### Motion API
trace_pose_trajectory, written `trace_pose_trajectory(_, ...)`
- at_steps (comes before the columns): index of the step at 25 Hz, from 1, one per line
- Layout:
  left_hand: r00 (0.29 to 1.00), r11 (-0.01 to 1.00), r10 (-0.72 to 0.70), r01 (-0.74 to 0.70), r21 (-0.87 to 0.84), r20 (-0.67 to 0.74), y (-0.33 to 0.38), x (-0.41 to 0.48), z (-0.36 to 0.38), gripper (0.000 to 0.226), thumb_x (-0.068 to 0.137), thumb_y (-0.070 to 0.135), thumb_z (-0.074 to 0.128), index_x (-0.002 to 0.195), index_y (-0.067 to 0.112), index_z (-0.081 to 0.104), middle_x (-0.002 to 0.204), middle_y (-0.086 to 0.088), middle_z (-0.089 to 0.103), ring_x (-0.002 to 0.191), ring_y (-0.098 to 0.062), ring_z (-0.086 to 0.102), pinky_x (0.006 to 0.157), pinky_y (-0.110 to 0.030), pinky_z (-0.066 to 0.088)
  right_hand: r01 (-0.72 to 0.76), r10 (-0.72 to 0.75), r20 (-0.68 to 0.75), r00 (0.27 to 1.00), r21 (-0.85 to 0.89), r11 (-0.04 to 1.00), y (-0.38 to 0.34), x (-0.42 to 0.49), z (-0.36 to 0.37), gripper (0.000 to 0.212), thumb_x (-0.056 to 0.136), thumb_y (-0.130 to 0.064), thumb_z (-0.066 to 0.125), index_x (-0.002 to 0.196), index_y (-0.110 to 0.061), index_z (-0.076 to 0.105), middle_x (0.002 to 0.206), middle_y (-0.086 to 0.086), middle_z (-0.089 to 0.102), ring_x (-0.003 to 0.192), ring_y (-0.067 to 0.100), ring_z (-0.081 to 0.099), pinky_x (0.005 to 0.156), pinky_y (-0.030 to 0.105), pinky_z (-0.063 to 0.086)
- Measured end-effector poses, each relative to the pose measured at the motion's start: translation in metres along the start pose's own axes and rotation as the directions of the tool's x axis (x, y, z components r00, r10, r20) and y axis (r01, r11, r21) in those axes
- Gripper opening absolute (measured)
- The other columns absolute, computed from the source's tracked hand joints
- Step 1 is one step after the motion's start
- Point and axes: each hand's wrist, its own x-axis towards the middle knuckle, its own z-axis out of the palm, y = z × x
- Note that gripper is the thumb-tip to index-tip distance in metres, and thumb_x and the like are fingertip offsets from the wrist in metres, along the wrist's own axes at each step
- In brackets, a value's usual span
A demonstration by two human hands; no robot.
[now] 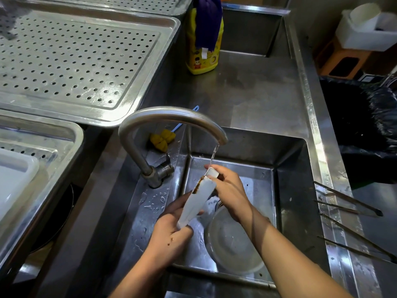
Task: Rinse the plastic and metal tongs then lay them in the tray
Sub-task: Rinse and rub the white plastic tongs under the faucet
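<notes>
Plastic tongs [199, 200] sit in both my hands over the sink [296, 190], tilted, with the upper end right under the thin stream of water [214, 153] falling from the curved faucet [171, 117]. My left hand [171, 235] grips the lower end, fingers curled around it. My right hand [229, 194] pinches the upper end, fingers wrapped over the top.

Below my hands a clear round bowl [232, 244] lies on the sink floor. The faucet's arch crosses between me and the perforated tray [75, 67], which sits up on the left counter, well apart from the sink. A white plastic container [15, 179] rests in a second tray nearer to me on the left. Behind the faucet lies a yellow sponge brush [162, 139] with a blue handle, and farther back stands a yellow bottle [202, 57] with a purple cloth [208, 20] draped over it. On the right counter the metal tongs [348, 198] lie with thin arms splayed, near a black bin bag [365, 125].

These tongs are white, with flat, wide arms pressed close together. Brown food residue clings along one edge near the upper part, and a few brown specks dot the back of my left hand.
</notes>
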Motion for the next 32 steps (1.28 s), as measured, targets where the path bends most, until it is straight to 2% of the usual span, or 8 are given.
trace_pose_trajectory(4, 0.987, 0.981, -0.155, 0.150, -0.123, -0.034, 0.002, -0.002, -0.002, 0.048, 0.060, 0.002, 0.050, 0.094, 0.018, 0.081, 0.093, 0.018, 0.076, 0.077, -0.002, 0.065, 0.070, -0.015, 0.047, -0.082, 0.082, 0.038, 0.996, 0.016, 0.996, 0.003, 0.001, -0.003, 0.020, 0.103, -0.021, 0.052, 0.105, -0.015, 0.072, 0.085, 0.013, 0.066, 0.064, 0.016, 0.067, 0.057, 0.028, 0.057)
trace_pose_trajectory(8, 0.963, 0.924, -0.270, 0.253, -0.288, -0.019, 0.004, -0.001, -0.004, 0.047, 0.058, 0.005, 0.052, 0.094, 0.009, 0.080, 0.115, 0.006, 0.077, 0.111, -0.017, 0.069, 0.097, -0.039, 0.050, -0.079, 0.079, -0.006, 0.997, -0.098, 0.992, -0.003, 0.010, 0.001, 0.019, 0.096, -0.014, 0.056, 0.092, -0.016, 0.074, 0.073, 0.015, 0.065, 0.051, 0.013, 0.063, 0.048, 0.025, 0.052)
trace_pose_trajectory(11, 0.959, 0.921, -0.279, 0.256, -0.293, -0.040, 0.005, 0.000, -0.002, 0.045, 0.058, 0.007, 0.053, 0.096, 0.004, 0.078, 0.108, -0.001, 0.079, 0.108, -0.014, 0.071, 0.095, -0.039, 0.050, -0.099, 0.078, -0.104, 0.991, -0.213, 0.972, 0.000, 0.011, 0.004, 0.018, 0.094, -0.024, 0.061, 0.086, -0.015, 0.074, 0.069, 0.017, 0.067, 0.047, 0.018, 0.061, 0.044, 0.027, 0.049)
trace_pose_trajectory(14, 0.951, 0.904, -0.308, 0.282, -0.320, -0.032, 0.002, 0.001, -0.004, 0.048, 0.057, 0.006, 0.050, 0.095, 0.007, 0.079, 0.109, -0.006, 0.079, 0.105, -0.021, 0.071, 0.084, -0.037, 0.056, -0.158, 0.159, 0.006, 0.987, -0.043, 0.986, 0.001, 0.009, 0.005, 0.018, 0.096, -0.015, 0.055, 0.099, -0.013, 0.072, 0.089, 0.011, 0.078, 0.068, 0.020, 0.068, 0.048, 0.026, 0.050)
trace_pose_trajectory(18, 0.931, 0.846, -0.366, 0.324, -0.424, -0.019, -0.001, 0.008, 0.004, 0.052, 0.054, 0.006, 0.050, 0.098, 0.004, 0.078, 0.107, -0.012, 0.078, 0.101, -0.036, 0.069, 0.070, -0.042, 0.061, -0.179, 0.185, -0.038, 0.982, 0.122, 0.976, -0.001, 0.010, 0.006, 0.027, 0.102, -0.026, 0.053, 0.098, -0.007, 0.071, 0.084, 0.017, 0.076, 0.061, 0.020, 0.062, 0.045, 0.023, 0.043)
trace_pose_trajectory(22, 0.889, 0.667, -0.453, 0.386, -0.637, 0.063, -0.001, 0.018, 0.009, 0.056, 0.060, 0.006, 0.054, 0.113, -0.004, 0.069, 0.107, -0.022, 0.075, 0.087, -0.037, 0.072, 0.061, -0.039, 0.058, -0.246, 0.208, 0.133, 0.969, 0.566, 0.786, -0.005, 0.006, 0.003, 0.031, 0.104, -0.032, 0.046, 0.110, -0.011, 0.068, 0.084, 0.009, 0.069, 0.064, 0.015, 0.059, 0.057, 0.026, 0.048)
trace_pose_trajectory(28, 0.898, 0.735, -0.432, 0.298, -0.610, -0.082, -0.009, 0.014, 0.017, 0.049, 0.058, 0.003, 0.082, 0.106, 0.008, 0.076, 0.101, -0.019, 0.076, 0.084, -0.033, 0.073, 0.066, -0.034, 0.059, -0.230, 0.239, 0.025, 0.971, 0.385, 0.894, -0.010, 0.011, 0.017, 0.023, 0.103, -0.028, 0.050, 0.101, -0.015, 0.069, 0.074, 0.003, 0.070, 0.064, 0.013, 0.058, 0.054, 0.023, 0.045)
trace_pose_trajectory(32, 0.887, 0.728, -0.454, 0.310, -0.611, -0.090, -0.009, 0.014, 0.020, 0.041, 0.053, 0.000, 0.082, 0.092, 0.011, 0.080, 0.098, -0.024, 0.075, 0.081, -0.033, 0.071, 0.070, -0.038, 0.057, -0.190, 0.133, 0.140, 0.981, 0.562, 0.805, -0.007, 0.005, 0.025, 0.032, 0.093, -0.036, 0.060, 0.110, -0.011, 0.067, 0.071, 0.004, 0.062, 0.061, 0.014, 0.054, 0.050, 0.022, 0.040)
